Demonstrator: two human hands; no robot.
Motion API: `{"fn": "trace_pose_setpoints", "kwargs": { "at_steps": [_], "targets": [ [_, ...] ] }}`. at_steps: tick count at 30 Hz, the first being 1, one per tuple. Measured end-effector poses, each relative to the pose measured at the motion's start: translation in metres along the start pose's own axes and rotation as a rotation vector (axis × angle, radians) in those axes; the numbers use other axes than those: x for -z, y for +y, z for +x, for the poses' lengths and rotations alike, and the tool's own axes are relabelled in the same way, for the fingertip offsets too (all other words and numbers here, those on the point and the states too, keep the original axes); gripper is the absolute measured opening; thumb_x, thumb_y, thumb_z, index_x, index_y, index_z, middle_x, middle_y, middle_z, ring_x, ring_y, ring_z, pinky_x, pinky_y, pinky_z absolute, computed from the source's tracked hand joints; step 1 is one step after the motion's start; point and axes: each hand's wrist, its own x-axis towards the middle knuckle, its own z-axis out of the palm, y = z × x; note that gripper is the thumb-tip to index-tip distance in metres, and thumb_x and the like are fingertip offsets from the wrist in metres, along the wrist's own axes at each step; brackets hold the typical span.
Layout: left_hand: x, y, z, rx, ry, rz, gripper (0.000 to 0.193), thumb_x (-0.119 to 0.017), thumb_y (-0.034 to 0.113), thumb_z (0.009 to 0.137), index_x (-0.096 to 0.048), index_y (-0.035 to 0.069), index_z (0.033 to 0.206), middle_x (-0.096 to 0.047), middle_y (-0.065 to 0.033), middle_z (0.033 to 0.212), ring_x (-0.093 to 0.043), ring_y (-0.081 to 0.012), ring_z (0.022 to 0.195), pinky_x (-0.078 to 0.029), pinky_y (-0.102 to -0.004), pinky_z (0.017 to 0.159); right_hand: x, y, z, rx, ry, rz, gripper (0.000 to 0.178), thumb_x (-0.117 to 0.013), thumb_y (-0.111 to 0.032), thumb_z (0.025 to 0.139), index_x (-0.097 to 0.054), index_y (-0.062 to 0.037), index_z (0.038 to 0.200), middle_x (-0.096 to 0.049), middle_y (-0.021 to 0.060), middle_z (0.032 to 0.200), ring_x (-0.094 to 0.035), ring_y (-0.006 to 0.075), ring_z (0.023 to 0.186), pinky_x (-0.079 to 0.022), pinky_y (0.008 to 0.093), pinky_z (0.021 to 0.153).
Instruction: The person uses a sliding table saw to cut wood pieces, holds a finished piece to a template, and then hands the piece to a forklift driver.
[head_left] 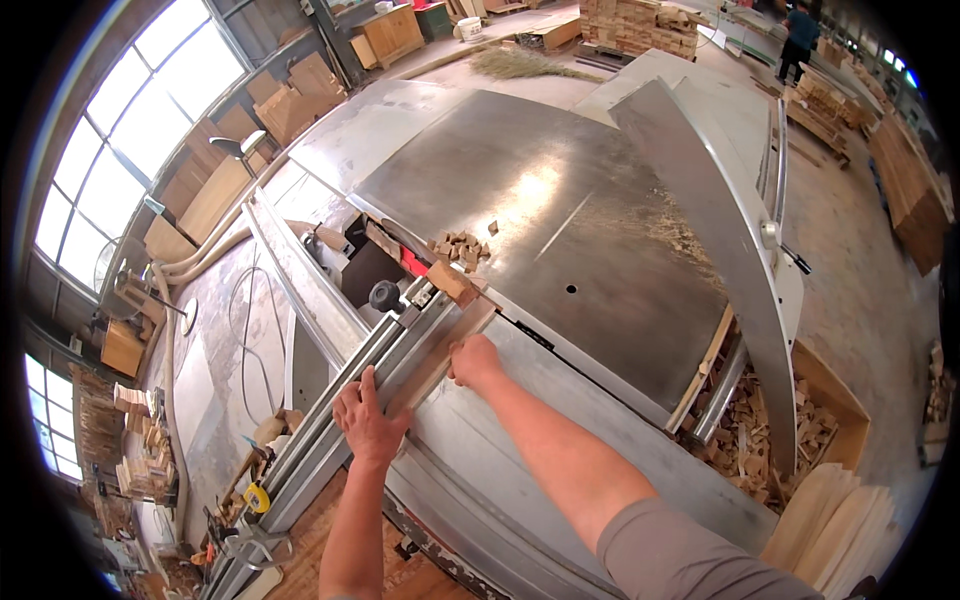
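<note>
A sliding table saw fills the middle, with a long aluminium fence (330,440) slanting across its sliding table (500,440). My left hand (370,422) grips the fence, its fingers over the rails and its thumb near a pale wooden strip (435,365) lying along the fence. Further up that strip, my right hand (474,362) is closed on its near edge; the fingertips are partly hidden. A reddish-brown wood block (453,283) sits at the fence's far end, close to a black knob (385,295). Small wood offcuts (460,250) lie just beyond, beside a red part (412,262).
A grey metal plate (700,190) slants over the right of the steel saw table (520,200). A wooden bin (835,400) of scraps stands below it, with pale boards (830,530) nearer. A yellow tape measure (257,498) rests by the fence. Far right, a person (798,42) stands.
</note>
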Motion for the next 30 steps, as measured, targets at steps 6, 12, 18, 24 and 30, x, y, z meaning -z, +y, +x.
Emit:
{"fn": "trace_pose_setpoints", "kwargs": {
  "at_steps": [6, 12, 18, 24, 30],
  "targets": [
    [-0.016, 0.012, -0.061, -0.111, 0.183, 0.088, 0.070, -0.075, 0.015, 0.076, -0.050, 0.011, 0.142, -0.037, -0.0187, 0.145, -0.037, -0.0405, 0.131, -0.030, -0.0524, 0.113, 0.006, -0.002, -0.038, -0.139, -0.051, 0.107, 0.037, -0.055, -0.024, 0.096, -0.067, 0.0080, 0.084, -0.070, 0.0151, 0.068, -0.064, 0.0222, 0.052, -0.052, 0.0366, 0.051],
    [-0.012, 0.009, -0.138, 0.013, -0.003, -0.367, 0.049, -0.068, 0.006, 0.084, -0.057, 0.001, 0.132, -0.061, -0.0195, 0.121, -0.054, -0.0382, 0.112, -0.044, -0.0474, 0.099, 0.031, 0.001, -0.147, -0.323, -0.102, 0.265, 0.034, -0.061, -0.028, 0.093, -0.069, 0.0045, 0.087, -0.071, 0.0146, 0.071, -0.063, 0.0191, 0.053, -0.050, 0.0364, 0.050],
    [0.055, -0.006, -0.247, -0.022, 0.000, -0.617, 0.045, -0.067, 0.002, 0.083, -0.061, -0.002, 0.127, -0.061, -0.0169, 0.117, -0.055, -0.0337, 0.108, -0.046, -0.0399, 0.094, 0.060, 0.049, -0.325, -0.314, -0.079, 0.589, 0.041, -0.071, -0.039, 0.093, -0.069, 0.0015, 0.103, -0.065, 0.0050, 0.072, -0.051, 0.0086, 0.053, -0.044, 0.0252, 0.049],
    [0.158, -0.013, -0.362, 0.051, -0.124, -0.718, 0.042, -0.067, -0.002, 0.084, -0.062, -0.002, 0.126, -0.060, -0.0153, 0.114, -0.058, -0.0260, 0.099, -0.048, -0.0321, 0.084, 0.073, -0.012, -0.422, 0.142, -0.148, 0.884, 0.043, -0.074, -0.012, 0.092, -0.058, 0.0014, 0.130, -0.065, 0.0009, 0.099, -0.058, 0.0057, 0.073, -0.049, 0.0216, 0.061],
    [0.210, -0.041, -0.427, 0.001, -0.052, -0.805, 0.043, -0.067, -0.004, 0.083, -0.062, -0.002, 0.126, -0.059, -0.0125, 0.116, -0.056, -0.0212, 0.095, -0.047, -0.0301, 0.080, 0.047, -0.052, -0.469, 0.407, -0.146, 0.842, 0.055, -0.079, -0.004, 0.086, -0.056, 0.0006, 0.135, -0.068, 0.0035, 0.104, -0.061, 0.0073, 0.080, -0.053, 0.0224, 0.070]
  ]
}}
